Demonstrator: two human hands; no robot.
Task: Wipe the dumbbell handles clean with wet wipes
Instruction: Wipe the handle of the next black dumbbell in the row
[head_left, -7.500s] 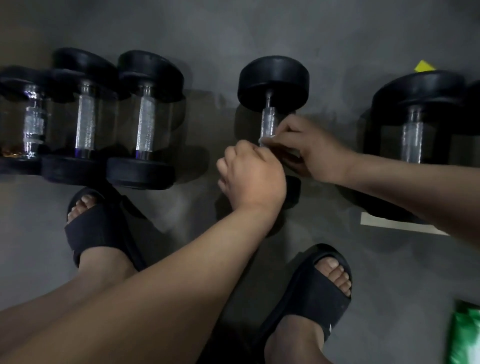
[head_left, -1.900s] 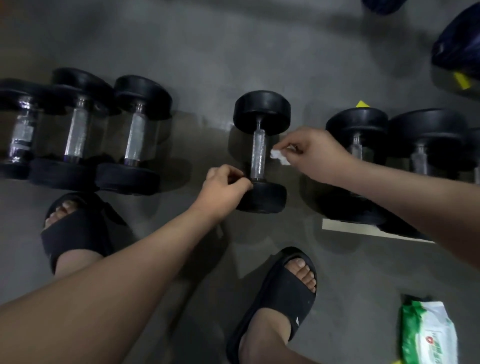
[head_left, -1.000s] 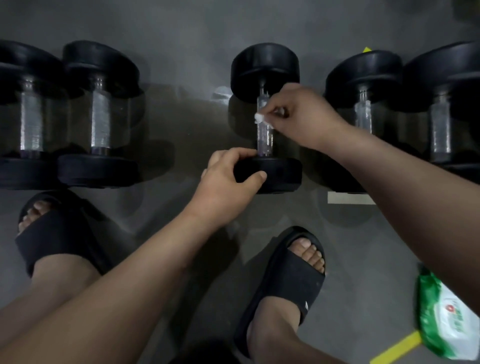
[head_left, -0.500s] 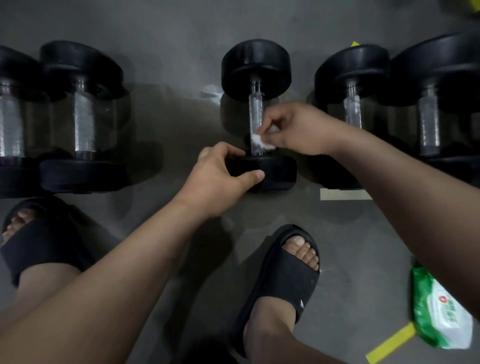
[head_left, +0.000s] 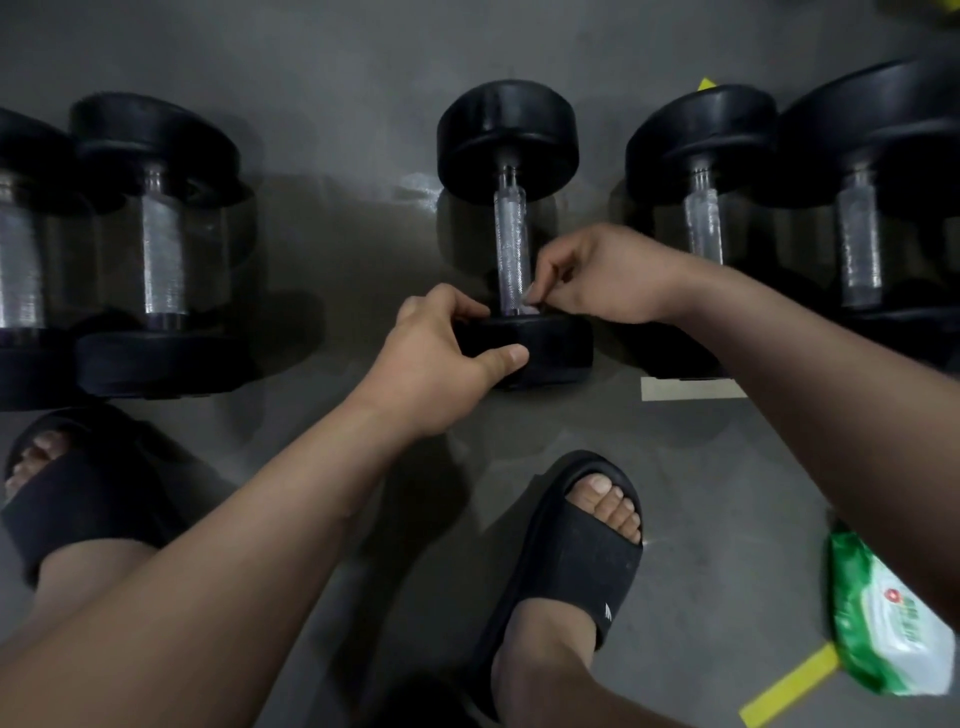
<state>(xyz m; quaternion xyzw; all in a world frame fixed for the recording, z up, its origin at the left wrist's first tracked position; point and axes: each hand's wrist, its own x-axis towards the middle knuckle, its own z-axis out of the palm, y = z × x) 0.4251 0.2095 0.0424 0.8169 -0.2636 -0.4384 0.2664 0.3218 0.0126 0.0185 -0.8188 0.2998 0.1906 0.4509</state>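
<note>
Near the middle of the floor (head_left: 337, 62): dumbbell (head_left: 508, 130) lying with its ends at 12 and 6 o'clock; metal handle (head_left: 510, 234) bare above the hands
Left hand (head_left: 441, 358): fingers and thumb curled round the near end weight, at 6 o'clock of the handle
Right hand (head_left: 608, 275): pinching a white wipe (head_left: 532, 307) against the handle's lower end, reaching in from 3 o'clock
Pack of wipes (head_left: 883, 623): on the floor at 4 o'clock of the dumbbell, well apart
Other dumbbells (head_left: 156, 249): at 9 and 3 o'clock

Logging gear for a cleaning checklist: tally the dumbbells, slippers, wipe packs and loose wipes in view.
Black rubber-headed dumbbells with steel handles: 5
Black slide slippers: 2
Green-and-white wet wipe pack: 1
Small white wet wipe, pinched by the right hand: 1
Total: 9
</note>
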